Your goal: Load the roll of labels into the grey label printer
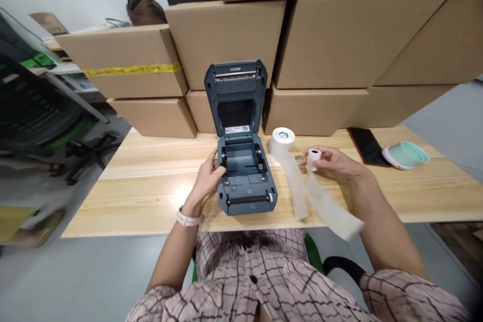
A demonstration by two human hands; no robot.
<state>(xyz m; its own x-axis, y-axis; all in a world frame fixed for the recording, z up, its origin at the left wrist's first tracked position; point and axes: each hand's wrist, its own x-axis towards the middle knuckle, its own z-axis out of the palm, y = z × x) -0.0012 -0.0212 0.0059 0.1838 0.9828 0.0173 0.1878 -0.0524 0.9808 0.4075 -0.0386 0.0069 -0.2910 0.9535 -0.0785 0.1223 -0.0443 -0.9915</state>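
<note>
A dark grey label printer (247, 176) stands on the wooden table with its lid (237, 95) raised, so its hollow bay shows. My left hand (209, 176) grips the printer's left side, the thumb over its edge. Between the fingers of my right hand (334, 162) is a small label roll (314, 155), and a loose strip (332, 206) trails from it past the table's front edge, slightly blurred. A larger white label roll (282, 137) rests on the table just right of the printer, its unwound strip (296, 186) lying toward me.
Stacked cardboard boxes (324, 40) line the table's back edge behind the printer. A black phone (368, 146) and a mint-green cup (407, 155) on its side lie at the right. Beyond the boxes a person's head (145, 7) shows. An office chair (41, 110) stands at left.
</note>
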